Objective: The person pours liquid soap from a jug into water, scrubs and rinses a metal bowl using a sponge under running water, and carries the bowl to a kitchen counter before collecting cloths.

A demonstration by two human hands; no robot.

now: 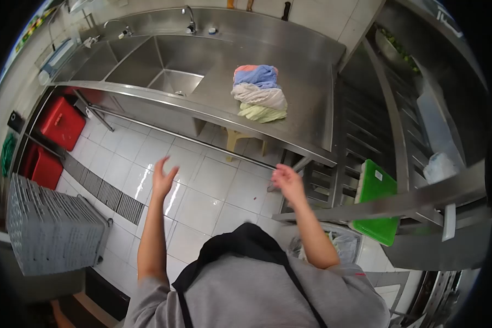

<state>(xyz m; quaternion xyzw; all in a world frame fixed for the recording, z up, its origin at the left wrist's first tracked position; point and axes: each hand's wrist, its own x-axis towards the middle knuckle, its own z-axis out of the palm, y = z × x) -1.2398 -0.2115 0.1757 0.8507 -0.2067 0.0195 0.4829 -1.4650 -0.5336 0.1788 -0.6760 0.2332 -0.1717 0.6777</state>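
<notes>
My left hand [163, 177] is raised over the tiled floor with thumb and fingers apart, holding nothing. On the other side, my right hand [289, 185] hangs in the air just short of the counter's front rail, its fingers loosely bent and nothing visible in them. Beyond both hands, a pile of folded cloths [259, 94] lies on the steel counter [306, 101]. Orange, blue, whitish and pale green layers show in it. Neither hand touches the pile.
Steel sink basins [183, 82] with taps [190, 24] are at left. Red bins [63, 123] and stacked grey crates [57, 227] stand along the left side. At right are a slatted rack [361, 112], a green board [378, 197] and a lined bin [347, 249]. A stool [234, 143] sits below the counter.
</notes>
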